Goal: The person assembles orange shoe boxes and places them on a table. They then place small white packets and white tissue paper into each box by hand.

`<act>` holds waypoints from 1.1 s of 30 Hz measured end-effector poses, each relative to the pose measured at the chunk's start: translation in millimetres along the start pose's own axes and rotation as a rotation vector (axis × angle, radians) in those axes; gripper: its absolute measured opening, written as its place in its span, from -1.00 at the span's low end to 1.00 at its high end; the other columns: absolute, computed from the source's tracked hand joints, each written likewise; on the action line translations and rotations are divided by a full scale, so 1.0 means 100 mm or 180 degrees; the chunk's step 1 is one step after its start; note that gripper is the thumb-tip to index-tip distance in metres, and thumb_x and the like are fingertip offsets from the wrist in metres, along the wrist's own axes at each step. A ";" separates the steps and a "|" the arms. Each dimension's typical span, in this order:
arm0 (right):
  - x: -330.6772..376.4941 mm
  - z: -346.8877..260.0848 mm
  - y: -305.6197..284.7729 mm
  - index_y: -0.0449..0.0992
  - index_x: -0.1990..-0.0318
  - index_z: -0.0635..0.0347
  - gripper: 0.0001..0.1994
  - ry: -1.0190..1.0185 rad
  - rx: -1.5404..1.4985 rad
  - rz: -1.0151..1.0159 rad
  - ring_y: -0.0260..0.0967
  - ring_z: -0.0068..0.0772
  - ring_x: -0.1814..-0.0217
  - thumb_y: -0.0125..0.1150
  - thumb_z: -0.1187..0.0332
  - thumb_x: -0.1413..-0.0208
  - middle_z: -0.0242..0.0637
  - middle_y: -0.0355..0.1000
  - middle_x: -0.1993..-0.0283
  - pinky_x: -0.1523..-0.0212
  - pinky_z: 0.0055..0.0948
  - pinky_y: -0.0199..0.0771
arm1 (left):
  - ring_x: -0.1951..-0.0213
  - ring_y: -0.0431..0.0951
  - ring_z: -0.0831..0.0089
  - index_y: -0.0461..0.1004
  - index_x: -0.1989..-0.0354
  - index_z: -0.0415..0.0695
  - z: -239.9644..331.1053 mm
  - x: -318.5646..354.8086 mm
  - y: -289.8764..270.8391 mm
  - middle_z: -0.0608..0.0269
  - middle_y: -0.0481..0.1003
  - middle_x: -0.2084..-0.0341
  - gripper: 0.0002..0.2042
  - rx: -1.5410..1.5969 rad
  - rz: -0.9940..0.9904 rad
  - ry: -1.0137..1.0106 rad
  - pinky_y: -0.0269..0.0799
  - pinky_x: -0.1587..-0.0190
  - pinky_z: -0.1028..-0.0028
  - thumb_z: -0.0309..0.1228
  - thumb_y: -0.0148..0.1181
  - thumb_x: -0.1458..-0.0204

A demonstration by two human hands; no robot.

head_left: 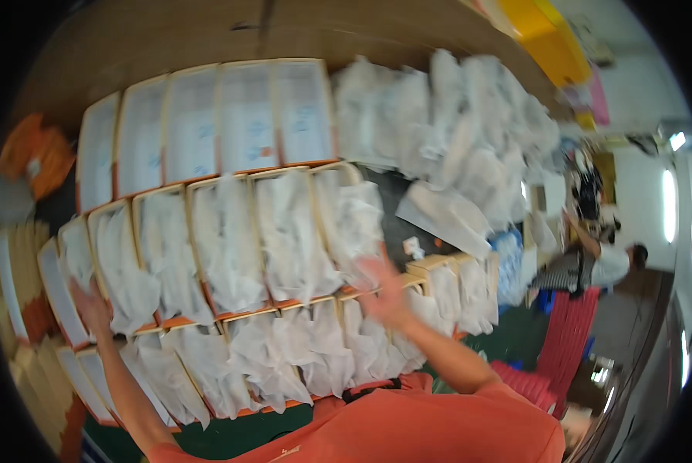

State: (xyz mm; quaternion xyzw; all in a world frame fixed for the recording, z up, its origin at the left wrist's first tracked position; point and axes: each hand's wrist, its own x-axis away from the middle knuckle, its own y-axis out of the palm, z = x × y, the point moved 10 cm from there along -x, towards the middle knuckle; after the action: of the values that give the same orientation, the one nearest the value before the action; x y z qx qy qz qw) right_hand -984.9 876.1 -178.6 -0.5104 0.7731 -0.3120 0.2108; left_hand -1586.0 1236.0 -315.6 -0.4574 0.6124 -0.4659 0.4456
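Note:
Several narrow open boxes stand in rows on a table, many holding items in thin white wrapping. My left hand (pixel 91 309) is at the left end of the middle row, by the near end of a box with white wrapping (pixel 122 270). Its fingers look stretched out and apart. At the row's right end, my right hand (pixel 384 293) reaches to the near edge of another box with a wrapped item (pixel 350 220). Its fingers are outstretched, somewhat blurred, and lie against the wrapping or box edge; which one, I cannot tell.
Open boxes (pixel 191 127) with pale insides form the far row. Loose white wrapped items (pixel 469 123) are piled at the far right. An orange bundle (pixel 37 158) lies far left. A yellow bin (pixel 546 38) stands beyond the table. Another person (pixel 604 262) is off to the right, near red stacked material (pixel 566 339).

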 end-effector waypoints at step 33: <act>-0.44 5.83 -4.84 0.42 -0.16 0.27 -0.49 0.1624 -0.0087 0.0261 0.39 0.09 -0.17 0.30 0.30 -0.02 0.05 0.43 -0.13 -0.17 -0.17 0.39 | 0.16 0.61 0.37 0.42 -0.09 -0.36 7.72 3.29 -1.90 0.04 0.59 0.12 -0.62 0.3832 -0.2808 -0.1094 0.52 0.03 0.40 -0.52 0.23 -0.08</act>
State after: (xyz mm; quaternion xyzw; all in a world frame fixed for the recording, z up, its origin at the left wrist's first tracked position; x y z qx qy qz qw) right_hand -274.0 623.3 -258.1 -0.3861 0.8255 -0.4114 0.0145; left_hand -868.3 760.7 -298.9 -0.4039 -0.0643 -0.7763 0.4797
